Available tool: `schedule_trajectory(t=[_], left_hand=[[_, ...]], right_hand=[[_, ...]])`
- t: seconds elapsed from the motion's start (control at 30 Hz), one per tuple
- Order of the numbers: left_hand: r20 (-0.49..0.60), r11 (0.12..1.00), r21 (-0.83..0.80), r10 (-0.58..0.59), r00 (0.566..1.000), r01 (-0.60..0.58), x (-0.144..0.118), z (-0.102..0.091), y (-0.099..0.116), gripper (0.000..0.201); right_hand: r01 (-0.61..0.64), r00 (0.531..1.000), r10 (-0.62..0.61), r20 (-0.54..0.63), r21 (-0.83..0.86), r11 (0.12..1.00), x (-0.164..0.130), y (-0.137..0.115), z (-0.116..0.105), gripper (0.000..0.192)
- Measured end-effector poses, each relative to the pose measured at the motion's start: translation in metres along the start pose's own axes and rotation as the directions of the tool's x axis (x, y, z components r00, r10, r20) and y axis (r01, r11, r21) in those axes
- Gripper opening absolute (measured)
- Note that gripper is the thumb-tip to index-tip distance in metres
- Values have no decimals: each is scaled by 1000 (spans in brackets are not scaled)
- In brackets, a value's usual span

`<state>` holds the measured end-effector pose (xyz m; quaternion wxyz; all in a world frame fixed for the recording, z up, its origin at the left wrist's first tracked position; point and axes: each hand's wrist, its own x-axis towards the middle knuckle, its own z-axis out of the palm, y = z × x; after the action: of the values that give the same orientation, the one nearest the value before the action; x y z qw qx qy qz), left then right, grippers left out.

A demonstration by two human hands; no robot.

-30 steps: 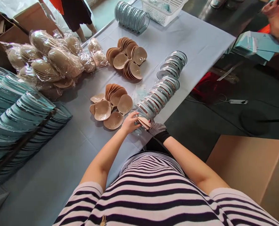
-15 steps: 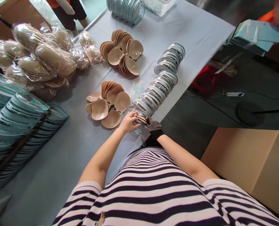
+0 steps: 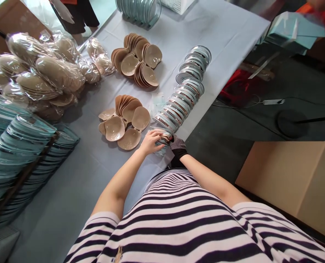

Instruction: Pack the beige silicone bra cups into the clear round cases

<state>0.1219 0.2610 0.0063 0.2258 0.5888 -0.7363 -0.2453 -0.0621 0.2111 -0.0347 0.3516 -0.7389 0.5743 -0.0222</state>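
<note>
At the table's near edge, my bare left hand (image 3: pixel 151 141) and my right hand (image 3: pixel 178 144), in a dark dotted glove, meet over a tan adhesive bra cup (image 3: pixel 165 136). The fingers of both are closed around it, and much of the cup is hidden. Just beyond them runs a row of round clear cases (image 3: pixel 176 106) standing on edge, some with tan showing inside. Under my hands is a clear plastic piece (image 3: pixel 160 150), partly covered. A pile of tan adhesive bra cups (image 3: pixel 114 128) lies fanned out left of my left hand.
Farther back sits a second pile of bra cups (image 3: pixel 129 65). Plastic-wrapped cups (image 3: pixel 47 69) are heaped at the left, above stacked clear trays (image 3: pixel 22 146). More clear cases (image 3: pixel 137 11) and a white basket (image 3: pixel 179 5) stand at the back. A cardboard box (image 3: pixel 283 175) is at right.
The cup between my hands has tilted and is more covered by my left fingers. My hands stay at nearly the same spot, while the view has shifted slightly.
</note>
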Motion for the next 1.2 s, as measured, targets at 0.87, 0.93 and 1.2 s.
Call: schedule_trajectory(t=[0.87,0.93,1.2], left_hand=[[-104,951,298,-53,993,82,8,6,8,26],[-148,967,242,-51,988,86,8,7,6,38],[-416,918,34,-347,841,395,-2,-15,-29,30]], right_hand=[[407,902,-416,-116,-95,908,-8,6,-18,36],[467,854,-487,-185,-141,873,-9,-1,-23,43],[554,828,-560,16,-167,815,28,-11,-76,36]])
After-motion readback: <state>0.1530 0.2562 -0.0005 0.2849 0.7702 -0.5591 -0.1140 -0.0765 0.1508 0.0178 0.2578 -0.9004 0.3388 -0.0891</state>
